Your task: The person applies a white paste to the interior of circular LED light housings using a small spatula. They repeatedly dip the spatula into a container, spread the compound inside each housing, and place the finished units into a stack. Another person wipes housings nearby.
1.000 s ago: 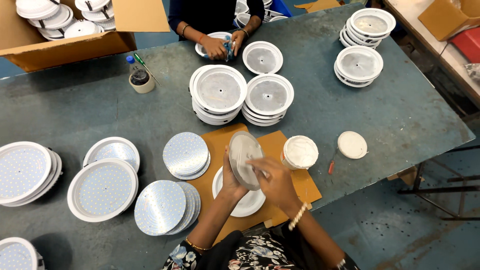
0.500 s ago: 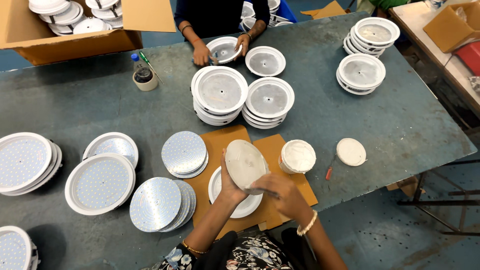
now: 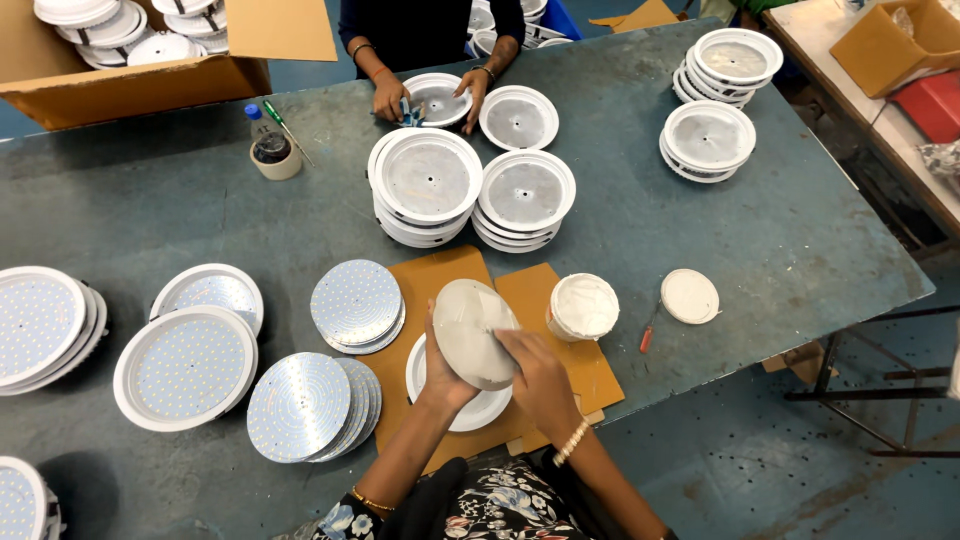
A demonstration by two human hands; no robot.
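- Brown cardboard is showing first: an open carton (image 3: 150,60) is sitting at the eleven o'clock corner of the grey-green table (image 3: 780,250), holding white round housings, and a smaller brown box (image 3: 890,45) is lying at two o'clock beside a red one (image 3: 935,105) on a neighbouring bench.
- Two flat sheets of brown card (image 3: 560,350) are lying at the six o'clock edge, serving as a work mat.
- The person's left hand (image 3: 440,375) is curling around the lower left rim of a pale round disc (image 3: 475,333), thumb up along its edge, fingers behind it.
- The right hand (image 3: 535,365) is closing on the disc's lower right side, fingers pressing on its face; both hands are gripping it.
- The disc is being held tilted above a white round housing (image 3: 470,400) that is resting on the card at six o'clock; its face is looking matt and off-white with faint smears.
- A white open tub (image 3: 583,307) is standing just beside the disc toward three o'clock, and a white lid (image 3: 690,296) is lying farther that way, with a small red-handled tool (image 3: 647,335) between them.
- Stacks of dotted silver-blue boards (image 3: 355,303) are lying toward nine o'clock.
- At twelve o'clock, another person's hands (image 3: 390,98) are working on a housing (image 3: 438,98).
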